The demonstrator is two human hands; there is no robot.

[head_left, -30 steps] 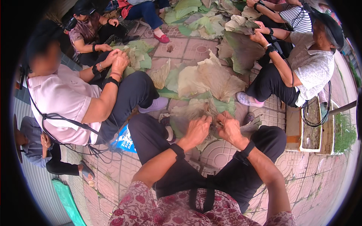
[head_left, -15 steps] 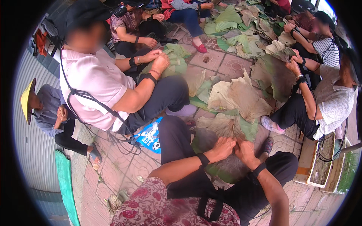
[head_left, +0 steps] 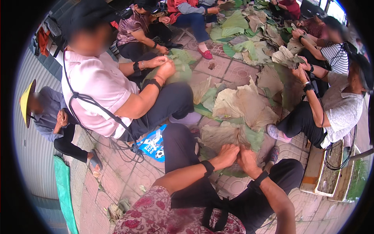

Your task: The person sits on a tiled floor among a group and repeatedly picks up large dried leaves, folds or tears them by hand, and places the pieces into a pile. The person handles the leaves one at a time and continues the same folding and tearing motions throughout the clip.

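Observation:
Between my knees, my left hand is closed on a wrinkled, dull green-brown dried leaf, its fingertips bunched at the leaf. Just right of it, my right hand grips the same leaf, fingers curled, thumb and fingertips close to the left hand's. The exact spot they pinch is hidden by the fingers. Beyond them, large pale beige leaves and greener ones lie overlapping on the paving.
Co-workers sit close at left and right, others farther back around a leaf heap. A blue bag and cables lie by my left knee. White boxes stand at right; a green roll lies at far left.
The whole view has shifted since a second ago, bringing more people and leaves into sight. My hands stay together on the leaf, with small shifts; the right co-worker's hands still hold leaves.

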